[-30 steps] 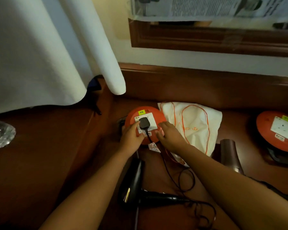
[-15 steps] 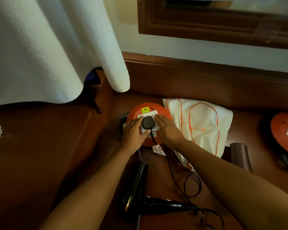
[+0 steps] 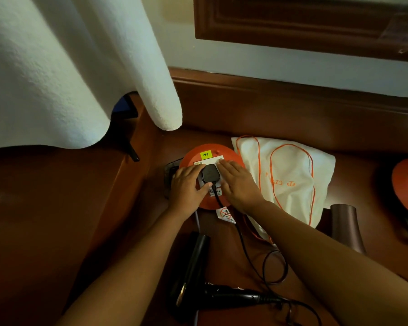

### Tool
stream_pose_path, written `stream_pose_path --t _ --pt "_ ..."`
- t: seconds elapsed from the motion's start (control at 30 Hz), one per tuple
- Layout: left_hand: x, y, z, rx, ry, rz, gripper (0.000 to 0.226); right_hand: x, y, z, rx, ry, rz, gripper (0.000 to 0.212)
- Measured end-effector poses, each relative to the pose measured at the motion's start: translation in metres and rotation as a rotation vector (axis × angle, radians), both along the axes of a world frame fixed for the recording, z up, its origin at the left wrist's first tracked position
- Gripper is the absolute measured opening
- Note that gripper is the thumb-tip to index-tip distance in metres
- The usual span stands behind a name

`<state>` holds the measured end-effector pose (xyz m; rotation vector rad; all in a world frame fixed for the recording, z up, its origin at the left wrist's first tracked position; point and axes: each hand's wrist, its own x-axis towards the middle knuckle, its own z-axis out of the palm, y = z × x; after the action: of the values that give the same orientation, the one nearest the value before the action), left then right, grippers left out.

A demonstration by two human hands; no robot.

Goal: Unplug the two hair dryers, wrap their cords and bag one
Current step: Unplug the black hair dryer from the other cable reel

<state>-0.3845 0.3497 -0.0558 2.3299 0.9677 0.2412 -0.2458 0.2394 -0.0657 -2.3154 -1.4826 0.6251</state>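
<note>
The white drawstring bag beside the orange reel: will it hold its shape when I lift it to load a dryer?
Probably not. The white drawstring bag lies flat and creased, so it looks like thin, floppy cloth that will sag. It appears empty, so likely light. Its orange drawstring lies in loose loops and may snag.

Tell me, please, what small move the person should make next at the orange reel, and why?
Probably pull the black plug straight out with the left hand. The plug sits in the socket of the orange reel, the left fingers curl round it, and the right hand lies flat on the reel beside it, seemingly steadying it.
</note>
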Motion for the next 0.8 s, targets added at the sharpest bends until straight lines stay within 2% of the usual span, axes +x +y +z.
stream_pose_path --t 0.6,0.8 --pt "-0.0003 0.0021 -0.0052 0.001 -0.005 0.009 0.059 0.002 0.0028 0.0004 -0.007 -0.02 0.001 0.059" --pt "-0.0007 0.0022 -0.0049 -0.003 0.006 0.005 0.059 0.0019 0.0048 0.0019 -0.003 -0.047 0.004 0.072"
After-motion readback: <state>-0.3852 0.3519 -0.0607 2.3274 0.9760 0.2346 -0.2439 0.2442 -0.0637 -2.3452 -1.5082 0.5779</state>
